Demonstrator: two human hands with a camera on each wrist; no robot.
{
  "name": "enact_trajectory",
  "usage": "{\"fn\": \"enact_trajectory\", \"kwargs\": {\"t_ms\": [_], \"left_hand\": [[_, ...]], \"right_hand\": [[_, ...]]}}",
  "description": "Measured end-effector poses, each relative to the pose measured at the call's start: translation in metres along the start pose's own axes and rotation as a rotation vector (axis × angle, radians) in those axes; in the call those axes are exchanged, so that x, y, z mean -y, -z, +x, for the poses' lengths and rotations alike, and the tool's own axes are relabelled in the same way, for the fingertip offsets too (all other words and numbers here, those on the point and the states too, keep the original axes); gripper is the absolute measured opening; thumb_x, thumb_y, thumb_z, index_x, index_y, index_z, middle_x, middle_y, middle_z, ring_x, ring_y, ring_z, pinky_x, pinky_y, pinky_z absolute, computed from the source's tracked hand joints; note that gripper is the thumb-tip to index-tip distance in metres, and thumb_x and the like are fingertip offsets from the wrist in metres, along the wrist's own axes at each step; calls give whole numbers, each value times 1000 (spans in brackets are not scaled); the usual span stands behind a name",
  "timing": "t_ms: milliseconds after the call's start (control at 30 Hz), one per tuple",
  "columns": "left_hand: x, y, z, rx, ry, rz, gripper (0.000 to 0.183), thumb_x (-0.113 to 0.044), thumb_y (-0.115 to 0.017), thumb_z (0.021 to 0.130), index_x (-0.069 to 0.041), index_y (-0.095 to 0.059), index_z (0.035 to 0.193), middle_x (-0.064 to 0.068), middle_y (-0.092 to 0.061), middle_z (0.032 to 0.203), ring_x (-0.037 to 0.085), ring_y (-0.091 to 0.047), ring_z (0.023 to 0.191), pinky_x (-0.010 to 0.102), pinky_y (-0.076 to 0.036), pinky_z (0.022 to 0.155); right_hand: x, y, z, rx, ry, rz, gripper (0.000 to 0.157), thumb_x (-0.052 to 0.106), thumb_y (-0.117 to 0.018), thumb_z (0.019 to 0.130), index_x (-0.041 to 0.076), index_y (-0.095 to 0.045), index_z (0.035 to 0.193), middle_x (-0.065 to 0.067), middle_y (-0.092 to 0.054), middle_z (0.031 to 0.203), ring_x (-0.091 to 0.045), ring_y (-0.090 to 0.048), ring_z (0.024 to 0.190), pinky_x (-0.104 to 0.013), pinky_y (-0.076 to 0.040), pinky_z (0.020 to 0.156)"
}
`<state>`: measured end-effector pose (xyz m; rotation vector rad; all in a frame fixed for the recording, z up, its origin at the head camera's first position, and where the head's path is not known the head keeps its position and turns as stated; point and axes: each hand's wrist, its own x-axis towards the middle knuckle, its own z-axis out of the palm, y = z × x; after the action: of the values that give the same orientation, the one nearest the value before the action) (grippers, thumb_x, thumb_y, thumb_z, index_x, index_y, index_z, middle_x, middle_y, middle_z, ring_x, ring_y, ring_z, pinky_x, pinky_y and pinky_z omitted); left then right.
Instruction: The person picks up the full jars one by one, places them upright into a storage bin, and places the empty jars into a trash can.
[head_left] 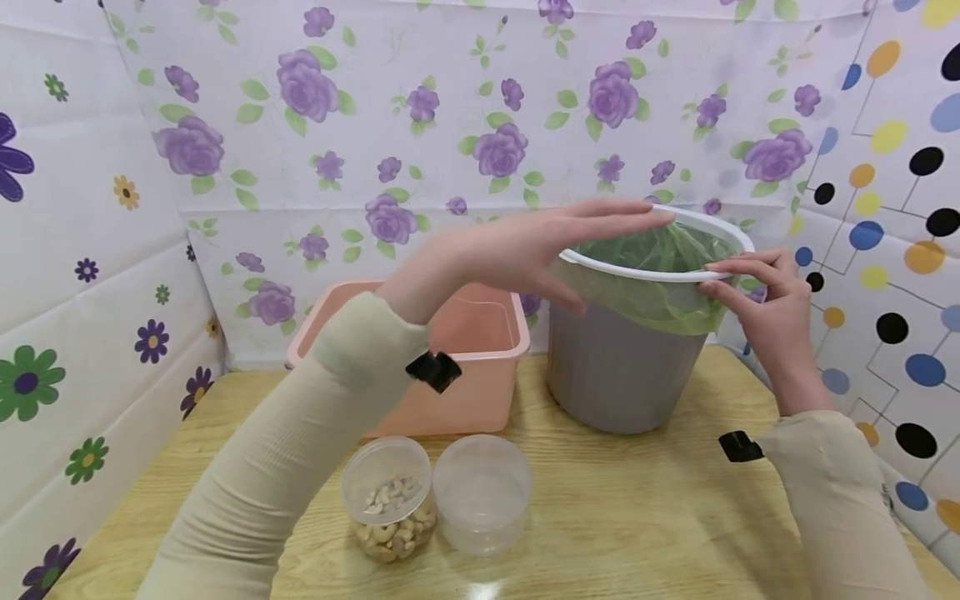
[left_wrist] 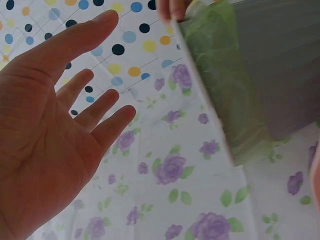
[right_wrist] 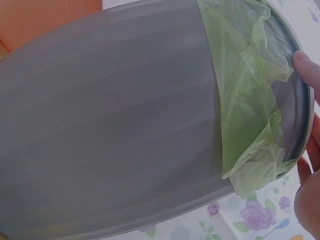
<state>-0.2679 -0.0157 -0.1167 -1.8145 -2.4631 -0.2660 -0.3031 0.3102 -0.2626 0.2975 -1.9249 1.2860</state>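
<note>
A grey trash bin (head_left: 622,367) with a white rim ring (head_left: 645,275) stands at the right of the table. Its green plastic trash bag (head_left: 652,304) lines the inside and folds down over the outside. My right hand (head_left: 772,296) pinches the rim at the right, thumb outside and fingers over the edge; the right wrist view shows the thumb (right_wrist: 306,67) against the ring. Beside the bin's left edge, my left hand (head_left: 540,246) is held with its fingers stretched out. In the left wrist view this hand (left_wrist: 55,135) is apart from the bin and holds nothing.
A pink plastic basin (head_left: 457,392) stands left of the bin, behind my left forearm. Nearer the front are a clear jar of cashews (head_left: 393,533) and a clear lidded jar (head_left: 483,496), side by side. Patterned cloths (head_left: 450,108) hang around the wooden table (head_left: 622,517).
</note>
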Motion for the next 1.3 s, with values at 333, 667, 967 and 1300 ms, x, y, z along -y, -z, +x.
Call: {"fn": "enact_trajectory", "kwargs": {"t_ms": [333, 667, 967, 1300], "left_hand": [[15, -44, -17, -3, -79, -188, 94, -20, -76, 86, -15, -17, 160, 1, -13, 168, 7, -9, 155, 25, -25, 122], [14, -83, -26, 172, -22, -174, 94, -25, -77, 86, -24, -18, 160, -3, -13, 168, 7, -11, 154, 28, -24, 123], [14, -121, -25, 388, 41, -183, 92, -30, -77, 85, -28, -22, 159, -3, -19, 166, 12, -16, 154, 37, -22, 125], [23, -157, -40, 653, 152, -122, 93, -37, -80, 83, -29, -26, 158, 0, -23, 165, 19, -18, 154, 42, -18, 126]], "right_hand": [[0, -2, 0, -6, 0, 17, 25, 8, -78, 83, 2, -76, 107, 21, -51, 103, 1, -44, 112, -18, -31, 91], [1, -1, -1, 0, -9, 28, 26, 8, -78, 84, 2, -75, 108, 20, -50, 104, 1, -44, 112, -14, -33, 88], [1, -2, -1, 4, -11, 22, 26, 8, -78, 83, 2, -75, 109, 21, -50, 104, 1, -44, 113, -13, -32, 91], [-2, -2, 0, -9, 11, 15, 25, 7, -79, 83, 3, -76, 107, 21, -50, 103, 1, -44, 112, -16, -30, 91]]}}
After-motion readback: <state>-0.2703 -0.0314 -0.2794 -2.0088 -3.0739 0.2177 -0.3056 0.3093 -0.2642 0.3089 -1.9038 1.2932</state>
